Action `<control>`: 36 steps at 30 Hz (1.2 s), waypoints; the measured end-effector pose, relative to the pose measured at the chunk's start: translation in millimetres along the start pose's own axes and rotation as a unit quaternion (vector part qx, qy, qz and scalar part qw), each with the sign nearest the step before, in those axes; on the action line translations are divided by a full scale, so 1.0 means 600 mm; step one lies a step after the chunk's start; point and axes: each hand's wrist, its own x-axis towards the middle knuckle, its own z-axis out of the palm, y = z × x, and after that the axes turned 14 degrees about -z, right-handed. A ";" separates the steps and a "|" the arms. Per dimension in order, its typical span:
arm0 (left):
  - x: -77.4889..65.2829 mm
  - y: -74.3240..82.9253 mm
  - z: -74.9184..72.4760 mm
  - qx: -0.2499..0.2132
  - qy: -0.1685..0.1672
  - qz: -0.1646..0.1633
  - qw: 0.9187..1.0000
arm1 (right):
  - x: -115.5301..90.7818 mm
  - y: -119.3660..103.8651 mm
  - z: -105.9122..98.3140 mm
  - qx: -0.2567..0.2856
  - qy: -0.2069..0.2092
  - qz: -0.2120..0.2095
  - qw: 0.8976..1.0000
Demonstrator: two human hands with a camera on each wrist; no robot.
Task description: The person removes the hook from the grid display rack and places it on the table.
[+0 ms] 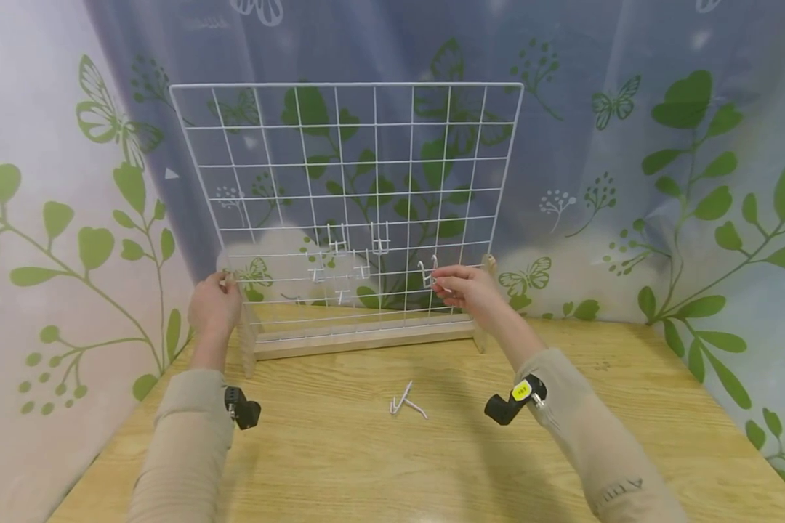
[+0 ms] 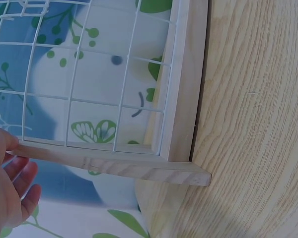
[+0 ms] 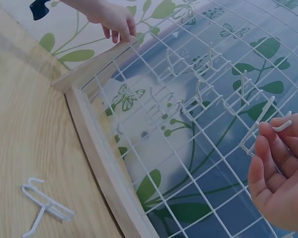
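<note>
A white wire grid (image 1: 347, 85) stands upright in a wooden stand (image 1: 366, 344). My left hand (image 1: 214, 309) grips the upper end of the stand's left side post (image 2: 124, 168), thumb and fingers at the wood. Near the grid's lower right, my right hand (image 1: 467, 290) pinches a white wire hook (image 3: 256, 126) between thumb and fingertips; the hook overlaps the grid wires in both views. Several similar white hooks (image 1: 381, 245) hang on the grid's lower middle, left of my right hand. Another white hook (image 1: 402, 399) lies loose on the table in front of the stand.
The wood-grain table (image 1: 340, 465) extends in front of the stand and to both sides. Behind the grid hangs a curtain (image 1: 582, 240) printed with green leaves and butterflies. The stand's right side post (image 1: 489, 264) rises beside my right hand.
</note>
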 end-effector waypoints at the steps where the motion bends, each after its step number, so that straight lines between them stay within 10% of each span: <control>1: 0.001 -0.001 0.000 0.000 0.000 0.002 1.000 | -0.002 0.002 -0.001 -0.001 -0.001 -0.001 1.000; 36: 0.003 -0.003 0.003 0.004 0.011 0.019 1.000 | -0.073 0.085 -0.039 -0.027 -0.030 0.020 0.999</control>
